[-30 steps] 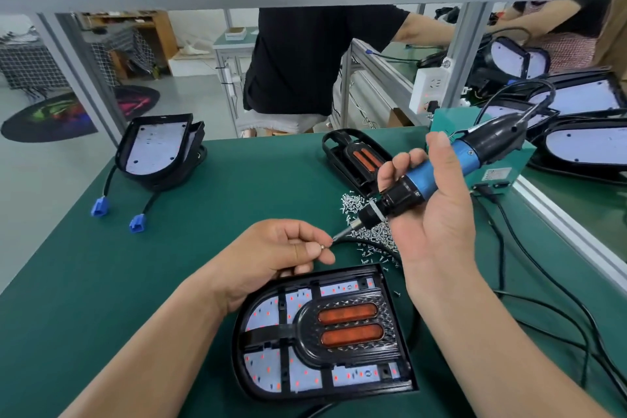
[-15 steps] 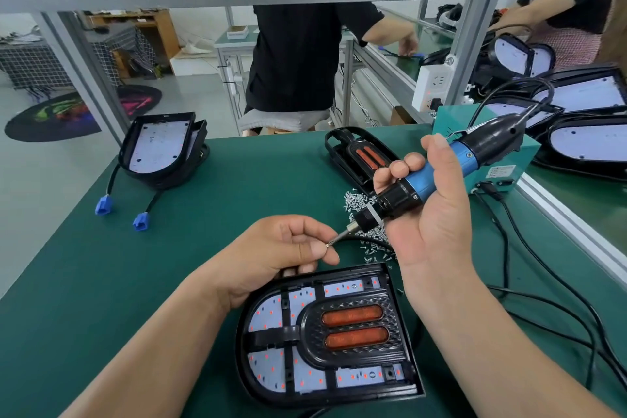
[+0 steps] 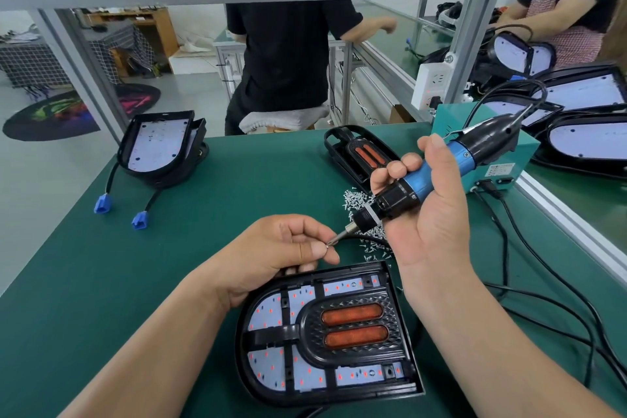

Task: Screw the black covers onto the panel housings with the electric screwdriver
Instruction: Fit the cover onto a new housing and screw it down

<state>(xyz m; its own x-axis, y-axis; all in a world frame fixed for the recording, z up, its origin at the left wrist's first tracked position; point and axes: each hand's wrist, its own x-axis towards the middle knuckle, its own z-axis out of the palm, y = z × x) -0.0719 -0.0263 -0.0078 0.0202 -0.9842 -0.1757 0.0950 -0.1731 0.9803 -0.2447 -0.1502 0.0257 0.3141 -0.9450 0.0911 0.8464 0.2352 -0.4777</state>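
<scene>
Blue-bodied electric screwdriver (image 3: pixel 428 176), gripped in right hand (image 3: pixel 431 231), still meets the small silver screw (image 3: pixel 326 245) left hand (image 3: pixel 281 248) pinches, twelve o'clock of black plastic cover (image 3: pixel 271 338): screw undriven.

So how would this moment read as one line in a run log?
step: loading a screw | right hand: grips electric screwdriver | left hand: pinches screw at its tip | black cover: lies on panel housing

Right hand (image 3: pixel 431 214) grips electric screwdriver (image 3: pixel 437 173), bit tilted down-left. Left hand (image 3: pixel 281 254) pinches screw (image 3: pixel 326 246) at bit tip. Panel housing (image 3: pixel 325 390) with black cover (image 3: pixel 353 329) on green desk (image 3: pixel 101 282); screw pile (image 3: pixel 353 200) near.
</scene>
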